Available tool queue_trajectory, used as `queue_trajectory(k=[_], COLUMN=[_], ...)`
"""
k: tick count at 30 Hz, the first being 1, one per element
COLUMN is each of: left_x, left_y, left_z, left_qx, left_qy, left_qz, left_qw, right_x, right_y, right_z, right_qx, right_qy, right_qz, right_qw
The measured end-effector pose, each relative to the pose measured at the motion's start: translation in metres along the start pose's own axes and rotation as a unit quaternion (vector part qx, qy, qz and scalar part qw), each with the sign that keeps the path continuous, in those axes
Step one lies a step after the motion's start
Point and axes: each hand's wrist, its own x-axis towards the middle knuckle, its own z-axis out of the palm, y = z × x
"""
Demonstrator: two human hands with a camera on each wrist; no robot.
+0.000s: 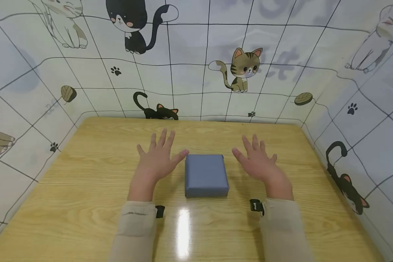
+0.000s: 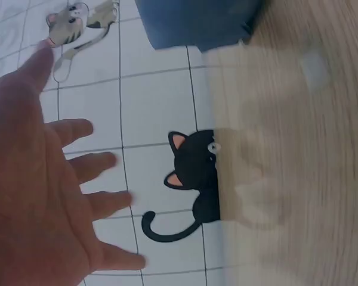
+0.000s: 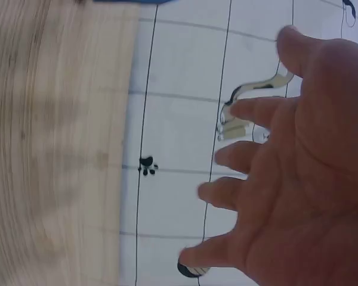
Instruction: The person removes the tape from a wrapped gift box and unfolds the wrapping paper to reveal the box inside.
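Note:
A blue-grey square box (image 1: 206,174) lies flat on the wooden table between the two hands. To its left, the left hand (image 1: 158,160) has its fingers spread, with the thumb close to the box's upper left corner; whether it touches cannot be told. The right hand (image 1: 258,162) is on the other side, fingers spread too, apart from the box and holding nothing. In the left wrist view the left palm (image 2: 30,185) faces the camera beside part of the box (image 2: 197,21). The right wrist view shows the right palm (image 3: 310,173) with its fingers extended.
The wooden table (image 1: 85,189) has a bright light reflection near its front. Behind and beside it rises a white wall covering (image 1: 190,76) with grid lines and printed cats. Black straps (image 1: 257,205) show at the wrists, by the light sleeves.

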Motion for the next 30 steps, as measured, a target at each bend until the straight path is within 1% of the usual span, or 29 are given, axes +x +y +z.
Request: queue_trajectory(k=[2, 5, 7, 9, 11, 14, 17, 19, 22, 26, 28, 30], left_x=[-0.002, -0.006, -0.008, -0.01, -0.01, -0.009, -0.008, -0.007, -0.007, -0.007, -0.007, -0.006], left_y=[0.006, 0.016, 0.024, 0.03, 0.035, 0.037, 0.038, 0.04, 0.04, 0.038, 0.038, 0.038], left_z=[0.0, 0.0, 0.001, 0.004, 0.01, 0.019, 0.02, 0.019, 0.02, 0.023, 0.024, 0.024], left_qx=[-0.02, -0.058, -0.08, -0.094, -0.109, -0.127, -0.137, -0.139, -0.141, -0.151, -0.163, -0.187], left_qy=[-0.03, -0.079, -0.104, -0.119, -0.125, -0.119, -0.114, -0.115, -0.118, -0.122, -0.129, -0.14], left_qz=[0.002, 0.0, -0.002, 0.005, 0.011, 0.018, 0.011, 0.008, 0.008, 0.014, 0.016, 0.015], left_qw=[0.9994, 0.9952, 0.9914, 0.9885, 0.9861, 0.9845, 0.9839, 0.9835, 0.9829, 0.9809, 0.978, 0.9723], right_x=[0.0, 0.001, 0.002, 0.004, 0.005, 0.007, 0.009, 0.01, 0.009, 0.008, 0.008, 0.007], right_y=[-0.006, -0.015, -0.02, -0.025, -0.027, -0.026, -0.024, -0.022, -0.022, -0.024, -0.026, -0.028], right_z=[0.005, 0.015, 0.022, 0.03, 0.037, 0.045, 0.048, 0.049, 0.049, 0.048, 0.047, 0.045], right_qx=[0.016, 0.023, 0.018, 0.015, 0.031, 0.07, 0.1, 0.105, 0.1, 0.072, 0.057, 0.044], right_qy=[-0.037, -0.086, -0.106, -0.113, -0.111, -0.104, -0.1, -0.101, -0.104, -0.101, -0.1, -0.1], right_qz=[-0.008, -0.021, -0.032, -0.042, -0.052, -0.066, -0.071, -0.071, -0.071, -0.073, -0.075, -0.074], right_qw=[0.9992, 0.9958, 0.9937, 0.9926, 0.992, 0.99, 0.9874, 0.9867, 0.9869, 0.9895, 0.9905, 0.9912])
